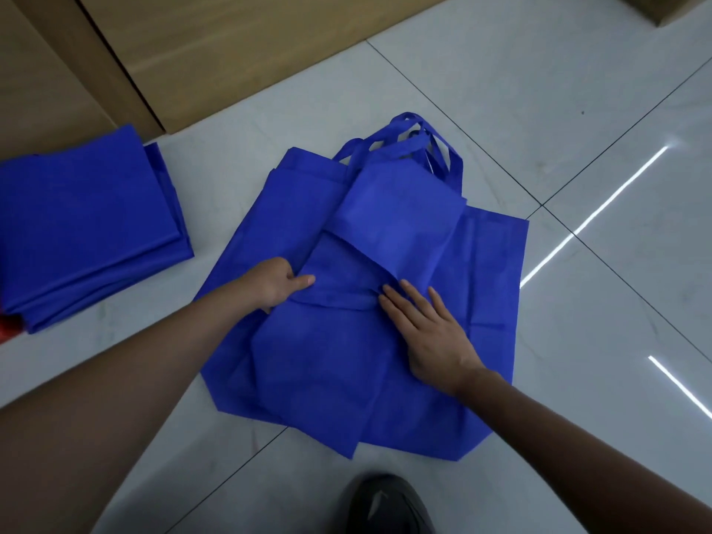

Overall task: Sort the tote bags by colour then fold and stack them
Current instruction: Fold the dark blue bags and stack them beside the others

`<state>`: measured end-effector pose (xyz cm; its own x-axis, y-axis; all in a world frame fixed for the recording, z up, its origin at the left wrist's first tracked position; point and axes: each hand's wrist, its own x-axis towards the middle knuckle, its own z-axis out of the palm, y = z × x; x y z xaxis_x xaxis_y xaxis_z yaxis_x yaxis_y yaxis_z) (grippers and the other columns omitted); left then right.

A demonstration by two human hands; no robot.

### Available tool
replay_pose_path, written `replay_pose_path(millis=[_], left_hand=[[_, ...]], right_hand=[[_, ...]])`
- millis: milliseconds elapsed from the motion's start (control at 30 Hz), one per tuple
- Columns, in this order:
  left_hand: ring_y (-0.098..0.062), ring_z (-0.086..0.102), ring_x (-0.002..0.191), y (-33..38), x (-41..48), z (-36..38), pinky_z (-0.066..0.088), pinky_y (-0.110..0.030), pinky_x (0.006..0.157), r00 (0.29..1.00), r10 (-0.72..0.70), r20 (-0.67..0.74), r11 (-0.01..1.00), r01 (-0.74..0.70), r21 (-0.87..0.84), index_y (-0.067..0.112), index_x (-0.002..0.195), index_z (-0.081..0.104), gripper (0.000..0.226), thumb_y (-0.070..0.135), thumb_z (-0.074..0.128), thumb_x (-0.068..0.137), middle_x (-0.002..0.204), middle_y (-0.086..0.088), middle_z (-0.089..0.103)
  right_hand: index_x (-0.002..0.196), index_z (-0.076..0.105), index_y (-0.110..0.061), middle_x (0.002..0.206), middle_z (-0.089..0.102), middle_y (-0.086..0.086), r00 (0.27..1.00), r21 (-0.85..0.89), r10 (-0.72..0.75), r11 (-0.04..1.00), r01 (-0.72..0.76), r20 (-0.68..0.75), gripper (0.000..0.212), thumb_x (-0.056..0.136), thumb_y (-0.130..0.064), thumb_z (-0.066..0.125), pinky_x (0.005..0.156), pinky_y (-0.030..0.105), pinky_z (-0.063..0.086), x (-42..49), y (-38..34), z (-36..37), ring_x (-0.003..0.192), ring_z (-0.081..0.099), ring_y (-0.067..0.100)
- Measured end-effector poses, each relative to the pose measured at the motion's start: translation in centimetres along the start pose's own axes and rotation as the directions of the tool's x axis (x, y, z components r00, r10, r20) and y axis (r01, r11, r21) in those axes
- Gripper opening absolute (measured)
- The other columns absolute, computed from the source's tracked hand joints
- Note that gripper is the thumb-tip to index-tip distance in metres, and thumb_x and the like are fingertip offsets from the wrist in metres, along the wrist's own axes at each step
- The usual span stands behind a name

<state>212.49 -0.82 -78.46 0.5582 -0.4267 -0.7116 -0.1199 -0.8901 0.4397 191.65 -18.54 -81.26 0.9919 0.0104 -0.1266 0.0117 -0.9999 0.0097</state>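
a: what do the hands have?
b: left hand (275, 285) pinches the fold edge of the top bag (327, 364). thumb (304, 280) on top, other fingers curled under the cloth, out of sight. right hand (427, 333) lies flat, fingers (414, 302) straight and a bit spread, pressing the same bag just beside the crease.
a: where's the bag from there?
b: right under both hands, on the loose pile (489, 283), mid floor (578, 109). long axis runs away from me, tilted. handles (408, 136) bunch at the far end, bottom corner near the shoe (389, 502).
a: next move?
b: my read: finish the fold, then carry it left to the stack (88, 225). the stack lies left of the left hand, apart from the pile, with tile between. left hand is nearer, so i'd lead with it.
a: room?
b: open tile left, right and on the near side. wood panel (231, 52) sits close behind the stack, so no overshoot that way. a red scrap (7, 329) pokes out at the stack's near-left corner. can't tell what it is.
a: risk?
b: thin cloth, so a one-sided lift will likely drag the bag below along. i'd hold the right palm down until the fold sets.
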Motion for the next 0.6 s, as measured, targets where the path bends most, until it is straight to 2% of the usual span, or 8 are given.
replay_pose_path(millis=[200,300,367,400,467,500,533,600], left_hand=[[-0.021,0.061,0.078,-0.3,-2.6,0.7,0.052,-0.032,0.073,0.971,-0.148,0.189,0.847,0.223,-0.482,0.005,0.096,0.061,0.031,0.036,0.055,0.093,0.091,-0.007,0.064],[-0.023,0.063,0.084,0.0,-3.6,1.1,0.052,-0.035,0.081,0.952,-0.154,0.265,0.779,0.282,-0.56,0.006,0.103,0.062,0.029,0.033,0.058,0.092,0.097,-0.01,0.067],[-0.021,0.065,0.088,0.0,-4.0,1.5,0.054,-0.034,0.084,0.96,-0.115,0.257,0.789,0.245,-0.563,0.008,0.104,0.062,0.033,0.038,0.053,0.093,0.098,-0.01,0.068],[-0.015,0.065,0.081,-0.1,-4.1,1.6,0.055,-0.028,0.074,0.975,-0.091,0.203,0.796,0.194,-0.573,0.01,0.099,0.061,0.033,0.04,0.048,0.095,0.093,-0.008,0.067],[-0.001,0.059,0.06,-0.2,-4.3,1.7,0.046,-0.016,0.051,1.0,-0.028,-0.009,0.807,0.017,-0.591,0.014,0.091,0.054,0.023,0.031,0.041,0.099,0.088,-0.007,0.06],[0.001,0.058,0.064,-0.5,-4.2,1.7,0.045,-0.014,0.052,0.99,0.028,-0.137,0.82,-0.101,-0.563,0.016,0.097,0.052,0.009,0.02,0.043,0.099,0.099,-0.009,0.058],[-0.001,0.058,0.079,-0.8,-4.0,1.6,0.046,-0.014,0.061,0.969,0.128,-0.214,0.837,-0.221,-0.501,0.021,0.109,0.049,0.018,0.009,0.046,0.096,0.115,-0.007,0.053],[-0.005,0.046,0.109,-0.5,-4.1,1.4,0.046,-0.017,0.084,0.909,0.373,-0.187,0.851,-0.415,-0.323,0.032,0.132,0.035,0.061,-0.008,0.051,0.088,0.132,0.005,0.037]], right_hand=[[0.148,0.026,-0.016,0.15,0.036,0.001,1.0,0.151,0.027,0.988,-0.029,0.012,0.068,0.085,-0.036,0.042,0.115,0.041,0.011,-1.7,-0.5,0.7,0.141,0.02,0.022],[0.144,0.035,-0.022,0.146,0.04,-0.008,0.987,0.357,0.159,0.924,-0.139,-0.028,0.058,0.089,-0.039,0.043,0.11,0.034,0.03,-2.4,-1.2,0.5,0.139,0.023,0.015],[0.139,0.039,-0.036,0.144,0.032,-0.024,0.947,0.652,0.322,0.714,-0.256,0.021,0.055,0.086,-0.049,0.045,0.103,0.017,0.032,-2.8,-1.6,-0.2,0.137,0.019,-0.002],[0.135,0.039,-0.043,0.143,0.029,-0.027,0.934,0.788,0.339,0.541,-0.294,0.115,0.052,0.084,-0.053,0.044,0.104,0.013,0.028,-2.8,-2.0,-1.2,0.135,0.021,-0.006],[0.124,0.044,-0.043,0.14,0.039,-0.017,0.883,0.898,0.407,0.259,-0.356,0.232,0.035,0.089,-0.044,0.049,0.109,0.02,0.028,-3.1,-2.0,-2.5,0.128,0.034,0.0],[0.117,0.048,-0.036,0.129,0.048,-0.01,0.833,0.901,0.462,0.144,-0.41,0.305,0.024,0.094,-0.032,0.05,0.104,0.02,0.032,-3.2,-1.9,-3.0,0.118,0.042,0.004],[0.109,0.051,-0.028,0.116,0.054,-0.004,0.766,0.869,0.49,0.03,-0.493,0.417,0.014,0.097,-0.021,0.049,0.091,0.02,0.036,-3.3,-1.7,-3.3,0.103,0.045,0.008],[0.084,0.051,-0.022,0.087,0.054,-0.005,0.712,0.833,0.524,0.01,-0.553,0.467,0.017,0.097,-0.011,0.048,0.064,0.021,0.036,-2.8,-1.2,-3.0,0.073,0.044,0.003]])
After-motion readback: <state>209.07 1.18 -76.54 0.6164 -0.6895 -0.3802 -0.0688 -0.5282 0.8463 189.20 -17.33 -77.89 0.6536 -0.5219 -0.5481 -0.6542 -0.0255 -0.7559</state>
